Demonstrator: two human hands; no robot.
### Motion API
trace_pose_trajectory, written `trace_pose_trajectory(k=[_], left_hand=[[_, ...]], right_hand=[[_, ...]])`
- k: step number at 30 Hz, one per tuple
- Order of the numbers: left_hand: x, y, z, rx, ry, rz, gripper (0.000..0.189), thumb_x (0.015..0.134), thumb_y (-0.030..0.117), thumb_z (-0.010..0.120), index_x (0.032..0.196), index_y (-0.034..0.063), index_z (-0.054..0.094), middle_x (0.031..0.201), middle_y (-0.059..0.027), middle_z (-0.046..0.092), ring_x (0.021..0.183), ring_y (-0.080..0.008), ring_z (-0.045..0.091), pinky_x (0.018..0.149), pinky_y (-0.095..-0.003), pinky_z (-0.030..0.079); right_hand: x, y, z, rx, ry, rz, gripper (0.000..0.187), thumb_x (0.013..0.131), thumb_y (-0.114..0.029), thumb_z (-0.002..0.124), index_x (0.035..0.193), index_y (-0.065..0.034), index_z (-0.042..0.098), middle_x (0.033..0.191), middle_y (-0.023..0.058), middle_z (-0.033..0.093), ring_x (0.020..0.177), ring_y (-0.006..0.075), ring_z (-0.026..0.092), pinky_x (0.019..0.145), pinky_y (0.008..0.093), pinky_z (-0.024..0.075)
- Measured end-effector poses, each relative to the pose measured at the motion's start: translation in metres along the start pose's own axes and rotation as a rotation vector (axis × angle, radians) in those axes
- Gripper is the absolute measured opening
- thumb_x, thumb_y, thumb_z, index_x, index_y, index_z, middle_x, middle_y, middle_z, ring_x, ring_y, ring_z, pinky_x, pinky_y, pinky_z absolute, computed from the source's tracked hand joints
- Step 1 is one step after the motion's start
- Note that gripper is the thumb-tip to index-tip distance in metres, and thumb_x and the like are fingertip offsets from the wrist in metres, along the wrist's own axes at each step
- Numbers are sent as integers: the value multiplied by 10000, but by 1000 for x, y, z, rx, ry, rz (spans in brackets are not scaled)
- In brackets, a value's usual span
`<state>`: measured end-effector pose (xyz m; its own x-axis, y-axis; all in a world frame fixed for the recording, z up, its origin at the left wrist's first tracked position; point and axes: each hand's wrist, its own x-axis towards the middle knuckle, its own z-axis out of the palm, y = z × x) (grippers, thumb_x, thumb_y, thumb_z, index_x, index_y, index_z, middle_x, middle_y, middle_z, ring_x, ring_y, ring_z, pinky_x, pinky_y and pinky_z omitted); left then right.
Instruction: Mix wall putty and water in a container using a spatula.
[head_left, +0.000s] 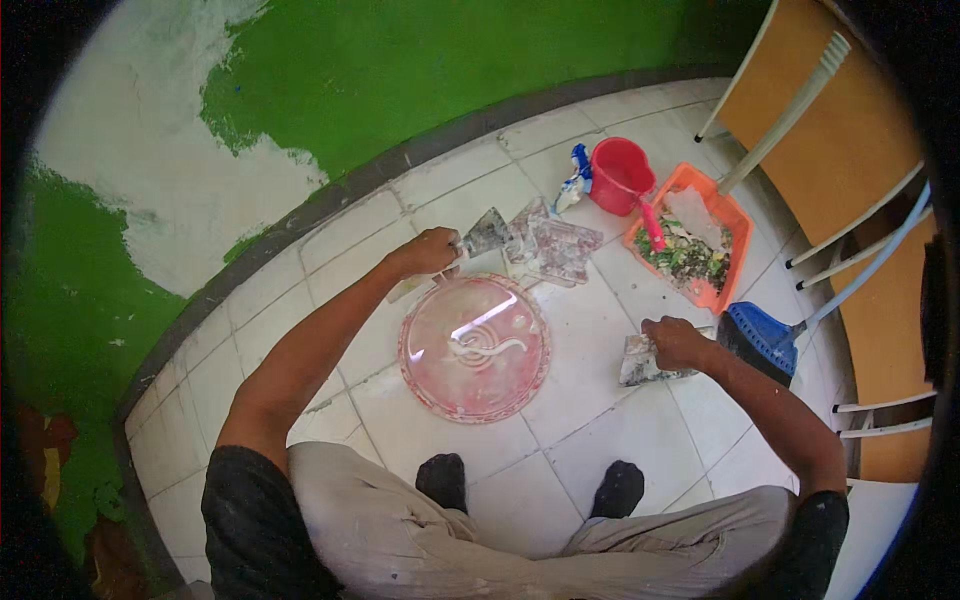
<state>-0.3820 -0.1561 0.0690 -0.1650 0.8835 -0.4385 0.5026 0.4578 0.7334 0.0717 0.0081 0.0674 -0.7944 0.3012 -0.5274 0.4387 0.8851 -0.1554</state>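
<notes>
My left hand (432, 251), beyond the far left edge of a round red plastic lid (427, 375), grips the handle of a putty knife. The knife's smeared metal blade (487, 231) points right, towards crumpled plastic wrapping (562, 251) on the tiles. On the lid's glossy surface lies a wavy white streak (491, 346); whether it is paste cannot be told. To the right, my right hand (675, 343) is closed on a wide, flat scraper (636, 364) with white residue. My fingers cover part of that scraper, held low over the floor.
A red dipper (621, 176) stands by a blue-and-white packet (575, 180). Its handle reaches over an orange dustpan (739, 251) holding debris. A blue broom (761, 337) and chairs (795, 135) are at right. The green wall (450, 67) has a white patch (165, 142).
</notes>
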Motion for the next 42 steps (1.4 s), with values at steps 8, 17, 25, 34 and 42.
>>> trace_pose_trajectory(k=[8, 17, 25, 34, 42], left_hand=[[-17, -34, -3, -358, 50, -219, 253, 977, 223, 548, 1045, -16, 597, 822, -127, 635, 659, -213, 661, 546, -364, 576], [-17, -60, -16, -254, 109, -256, 248, 999, 224, 514, 1091, -5, 537, 828, -113, 630, 620, -205, 634, 565, -352, 573], [-22, -45, 4, -597, 10, -290, 307, 985, 200, 534, 1192, -21, 484, 965, -153, 664, 777, -232, 688, 667, -350, 584], [-19, -13, 29, -886, -118, -287, 245, 972, 156, 576, 1137, -17, 526, 1022, -150, 666, 935, -273, 707, 842, -450, 592], [-12, -4, 56, -1032, 22, -314, 159, 907, 142, 686, 982, 9, 639, 932, -108, 678, 844, -208, 689, 783, -343, 608]], right_hand=[[40, 30, 30, 9, -56, 51, 556, 660, -87, 630, 1181, 40, 484, 919, 287, 651, 899, 448, 646, 784, 527, 521], [86, 20, -18, 373, 105, 62, 359, 642, -182, 722, 922, 33, 655, 846, 239, 677, 839, 359, 668, 772, 439, 515], [92, 37, 5, 341, 212, 141, 544, 682, -88, 672, 1189, 43, 526, 1001, 302, 635, 971, 451, 631, 840, 498, 512], [90, 21, 4, -17, 84, 203, 483, 681, -110, 692, 1135, 8, 580, 1047, 249, 639, 1000, 401, 632, 824, 487, 521], [134, -111, -60, 1080, 188, 43, 575, 859, -172, 699, 1367, 4, 496, 957, 159, 668, 789, 199, 657, 653, 340, 537]])
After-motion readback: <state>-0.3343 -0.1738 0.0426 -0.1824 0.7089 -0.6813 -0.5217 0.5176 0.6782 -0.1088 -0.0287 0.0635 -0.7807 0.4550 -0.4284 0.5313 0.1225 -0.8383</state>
